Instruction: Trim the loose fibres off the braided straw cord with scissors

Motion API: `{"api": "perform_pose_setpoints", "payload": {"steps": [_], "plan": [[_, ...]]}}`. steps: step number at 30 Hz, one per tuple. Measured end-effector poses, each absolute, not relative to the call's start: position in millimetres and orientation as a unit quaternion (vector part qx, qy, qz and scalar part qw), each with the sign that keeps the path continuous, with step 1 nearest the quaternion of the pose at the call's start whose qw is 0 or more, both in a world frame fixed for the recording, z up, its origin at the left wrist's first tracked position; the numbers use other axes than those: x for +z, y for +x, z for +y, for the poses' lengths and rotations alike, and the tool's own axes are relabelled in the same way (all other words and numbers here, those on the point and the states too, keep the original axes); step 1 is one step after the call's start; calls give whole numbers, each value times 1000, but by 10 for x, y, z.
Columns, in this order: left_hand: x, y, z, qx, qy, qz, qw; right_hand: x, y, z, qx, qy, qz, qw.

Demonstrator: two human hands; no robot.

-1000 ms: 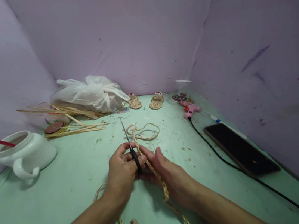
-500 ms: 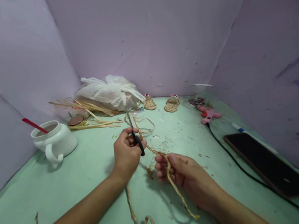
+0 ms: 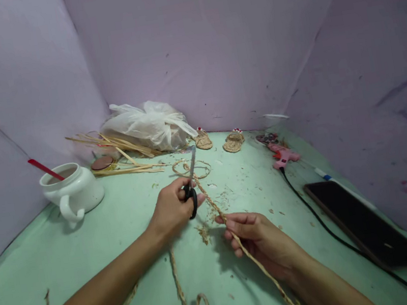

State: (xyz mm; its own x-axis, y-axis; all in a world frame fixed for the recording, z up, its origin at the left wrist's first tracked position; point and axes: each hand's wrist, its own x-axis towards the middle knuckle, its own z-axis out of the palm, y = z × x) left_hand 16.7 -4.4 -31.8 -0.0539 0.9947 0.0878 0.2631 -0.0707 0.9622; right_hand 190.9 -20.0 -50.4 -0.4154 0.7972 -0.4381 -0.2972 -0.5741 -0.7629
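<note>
My left hand (image 3: 172, 210) is closed on a pair of black-handled scissors (image 3: 190, 185), blades pointing up and away. A braided straw cord (image 3: 258, 266) runs from a loop (image 3: 190, 169) on the green table, past the scissors, across my right palm, and hangs down near my right wrist. My right hand (image 3: 258, 239) lies palm up with its fingers curled around that cord. Another stretch of braid (image 3: 179, 290) lies on the table under my left forearm.
A white cup with a red stick (image 3: 72, 191) stands at the left. Straw strips (image 3: 119, 155) and a plastic bag (image 3: 150, 124) lie at the back, next to two small woven sandals (image 3: 235, 142). A pink glue gun (image 3: 283, 155), its black cable and a dark phone (image 3: 368, 227) are at the right.
My left hand tilted the scissors to the right and lowered them slightly. My right hand slid back along the cord, which now runs straighter. The view swung left between the first two frames.
</note>
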Motion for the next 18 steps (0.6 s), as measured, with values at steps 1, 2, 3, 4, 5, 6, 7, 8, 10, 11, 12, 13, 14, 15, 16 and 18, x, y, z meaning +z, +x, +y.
{"api": "perform_pose_setpoints", "payload": {"steps": [1,2,3,4,5,6,7,8,10,11,12,13,14,15,16,18], "plan": [[-300,146,-89,432,616,551,362,-490,1933,-181,788,-409,-288,358],[-283,130,-138,387,672,544,321,-475,1956,-162,791,-403,-277,368],[-268,118,-186,341,723,536,271,-459,1978,-144,792,-396,-269,378],[-261,111,-229,294,767,526,221,-443,1996,-128,793,-389,-264,387],[-264,107,-263,253,801,514,174,-428,2011,-116,792,-383,-260,397],[-276,106,-286,218,826,504,130,-416,2022,-106,791,-378,-259,406],[-295,106,-299,188,843,495,93,-407,2029,-100,787,-375,-260,415],[-320,108,-302,165,854,489,61,-401,2033,-96,783,-373,-263,423],[-368,110,-292,138,864,484,14,-397,2034,-98,773,-373,-271,435],[-386,111,-284,132,866,483,-3,-398,2032,-103,769,-373,-277,439],[-398,112,-277,130,866,483,-15,-400,2031,-108,765,-374,-283,442],[-404,114,-273,129,866,482,-25,-403,2029,-114,760,-375,-290,443],[-404,116,-271,126,867,482,-32,-404,2027,-121,757,-377,-299,443],[-399,118,-271,122,867,481,-36,-405,2025,-127,752,-377,-310,442],[-391,120,-273,117,868,480,-37,-404,2024,-131,747,-377,-325,440],[-371,122,-277,107,870,481,-34,-401,2023,-137,736,-378,-355,436]]}}
